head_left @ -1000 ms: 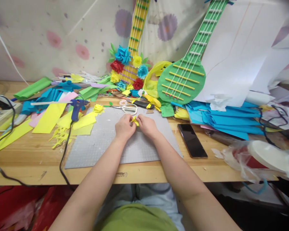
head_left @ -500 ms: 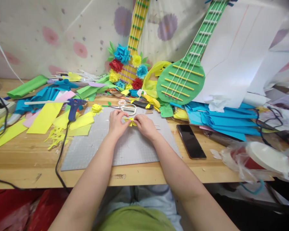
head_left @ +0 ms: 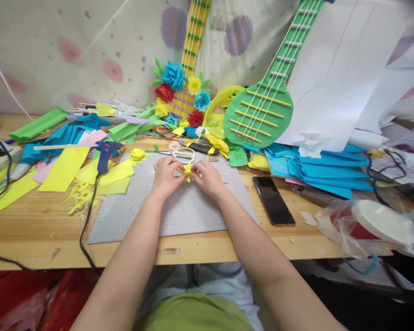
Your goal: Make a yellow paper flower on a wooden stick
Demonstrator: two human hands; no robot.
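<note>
Between my two hands, over the grey cutting mat point(head_left: 193, 216), is a small yellow paper piece point(head_left: 188, 171) with ruffled edges. My left hand point(head_left: 167, 174) pinches its left side between thumb and fingers. From the right, my right hand point(head_left: 207, 177) pinches the other side. White-handled scissors point(head_left: 184, 155) lie just beyond my fingertips. A finished-looking yellow paper flower point(head_left: 138, 155) rests at the mat's upper left corner, with a small green leaf point(head_left: 156, 147) to its right.
A blue glue gun point(head_left: 105, 154) lies left on yellow paper strips point(head_left: 67, 170), its cord crossing the table. At right are a black phone point(head_left: 273, 201) and blue paper point(head_left: 327, 172). Behind stand a green paper instrument point(head_left: 258, 115) and a yellow one point(head_left: 193, 50) with flowers.
The yellow piece shows more between my fingertips, its ruffled part now turned upward. Both hands stay nearly in place, and the view has shifted slightly.
</note>
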